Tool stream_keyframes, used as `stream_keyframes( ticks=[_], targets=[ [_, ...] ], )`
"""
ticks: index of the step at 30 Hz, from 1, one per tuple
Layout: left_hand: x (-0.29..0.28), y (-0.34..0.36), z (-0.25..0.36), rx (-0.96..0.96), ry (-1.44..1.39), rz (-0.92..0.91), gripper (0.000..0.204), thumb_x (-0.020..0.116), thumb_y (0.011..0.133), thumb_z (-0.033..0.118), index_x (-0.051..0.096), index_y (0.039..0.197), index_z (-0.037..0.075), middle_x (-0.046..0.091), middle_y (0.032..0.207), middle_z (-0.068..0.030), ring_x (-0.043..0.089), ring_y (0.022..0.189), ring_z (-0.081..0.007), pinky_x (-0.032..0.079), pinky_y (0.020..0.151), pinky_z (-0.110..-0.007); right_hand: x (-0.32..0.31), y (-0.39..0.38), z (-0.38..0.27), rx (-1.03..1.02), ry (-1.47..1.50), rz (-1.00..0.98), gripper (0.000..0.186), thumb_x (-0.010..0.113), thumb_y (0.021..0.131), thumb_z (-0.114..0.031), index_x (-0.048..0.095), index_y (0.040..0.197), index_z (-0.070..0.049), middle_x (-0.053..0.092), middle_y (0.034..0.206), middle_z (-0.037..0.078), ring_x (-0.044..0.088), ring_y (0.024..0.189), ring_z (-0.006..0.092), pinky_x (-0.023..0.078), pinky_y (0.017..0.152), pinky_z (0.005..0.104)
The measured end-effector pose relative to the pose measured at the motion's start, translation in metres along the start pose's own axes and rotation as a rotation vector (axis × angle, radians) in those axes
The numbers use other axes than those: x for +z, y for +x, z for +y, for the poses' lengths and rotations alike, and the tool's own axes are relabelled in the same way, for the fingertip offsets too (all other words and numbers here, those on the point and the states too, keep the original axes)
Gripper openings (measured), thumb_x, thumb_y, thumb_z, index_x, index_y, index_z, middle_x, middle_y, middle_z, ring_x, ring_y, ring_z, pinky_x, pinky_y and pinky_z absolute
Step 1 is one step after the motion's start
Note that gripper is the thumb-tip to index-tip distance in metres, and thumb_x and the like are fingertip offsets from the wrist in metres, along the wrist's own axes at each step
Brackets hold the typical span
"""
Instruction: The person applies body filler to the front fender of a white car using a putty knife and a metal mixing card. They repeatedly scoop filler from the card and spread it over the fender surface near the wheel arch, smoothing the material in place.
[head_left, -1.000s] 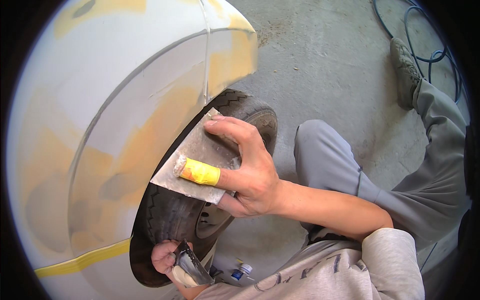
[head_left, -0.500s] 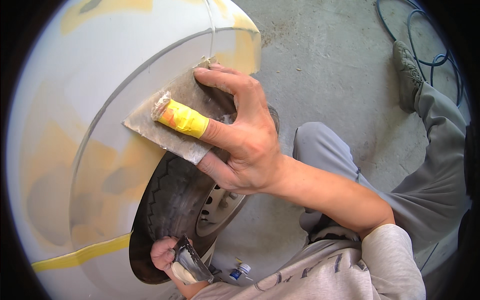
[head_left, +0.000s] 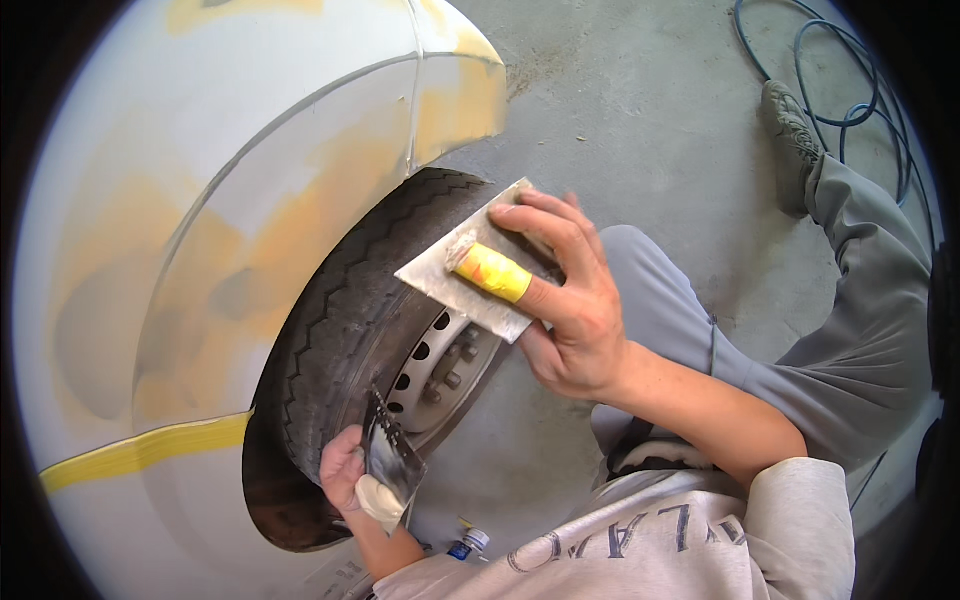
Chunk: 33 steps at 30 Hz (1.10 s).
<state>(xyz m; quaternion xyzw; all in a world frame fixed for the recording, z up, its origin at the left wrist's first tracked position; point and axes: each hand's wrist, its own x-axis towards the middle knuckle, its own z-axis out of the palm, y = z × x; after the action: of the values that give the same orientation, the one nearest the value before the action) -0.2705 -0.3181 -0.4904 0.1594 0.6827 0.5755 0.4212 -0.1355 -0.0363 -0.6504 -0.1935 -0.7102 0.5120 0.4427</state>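
Observation:
My right hand (head_left: 575, 305) is closed on a flat grey filler spreader (head_left: 492, 292), with yellow tape wrapped round one finger. It is in front of the wheel, apart from the car's fender. Low in the head view, my left hand (head_left: 342, 468) grips a dark, thin putty board (head_left: 393, 452) beside the tire. A lump of cream-coloured putty (head_left: 380, 500) lies on that board. The white fender (head_left: 300, 180) above the wheel carries tan and grey patches, with a dark curved line along its arch.
The black tire (head_left: 310, 370) and steel rim (head_left: 450, 375) fill the wheel arch. Yellow masking tape (head_left: 150, 455) crosses the panel at left. A small blue-and-white bottle (head_left: 467, 545) stands on the concrete floor (head_left: 640, 120). Blue hose (head_left: 850, 115) coils near my shoe (head_left: 790, 150).
My right hand has drawn the spreader away from the fender, to the right and downward. The left hand has risen slightly with the board, which now tilts more steeply.

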Motion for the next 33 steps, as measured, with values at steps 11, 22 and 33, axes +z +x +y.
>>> stream_keyframes(
  ticks=[11, 22, 33],
  targets=[
    [0.114, 0.118, -0.104, -0.401, -1.063, 0.103, 0.044, 0.043, 0.110, 0.024, 0.051, 0.146, 0.000, 0.068, 0.131, -0.0170, 0.070, 0.113, -0.0287, 0.053, 0.107, -0.047, -0.039, -0.004, -0.017, -0.556, -0.166, -0.284, 0.031, 0.067, 0.088, -0.021, 0.076, 0.118, -0.014, 0.068, 0.128, 0.012, 0.066, 0.121, 0.0299, 0.053, 0.109, 0.0525],
    [0.086, 0.085, -0.098, 0.101, -0.571, 0.149, 0.036, 0.043, 0.100, 0.013, 0.057, 0.130, -0.002, 0.032, 0.060, 0.0038, 0.029, 0.053, -0.0107, 0.025, 0.062, -0.030, 0.030, 0.035, 0.039, 0.182, 0.101, 0.188, 0.039, 0.059, 0.089, 0.010, 0.070, 0.124, -0.003, 0.068, 0.125, 0.013, 0.065, 0.106, 0.0338, 0.053, 0.091, 0.0390],
    [0.096, 0.050, -0.110, 0.029, -0.562, 0.315, 0.050, 0.052, 0.096, 0.016, 0.048, 0.141, -0.006, 0.032, 0.054, 0.0085, 0.029, 0.054, -0.0061, 0.027, 0.066, -0.026, 0.051, 0.058, 0.035, 0.016, 0.101, 0.182, 0.055, 0.059, 0.077, 0.015, 0.073, 0.126, -0.006, 0.066, 0.127, 0.009, 0.059, 0.111, 0.0339, 0.051, 0.096, 0.0394]
  ],
)
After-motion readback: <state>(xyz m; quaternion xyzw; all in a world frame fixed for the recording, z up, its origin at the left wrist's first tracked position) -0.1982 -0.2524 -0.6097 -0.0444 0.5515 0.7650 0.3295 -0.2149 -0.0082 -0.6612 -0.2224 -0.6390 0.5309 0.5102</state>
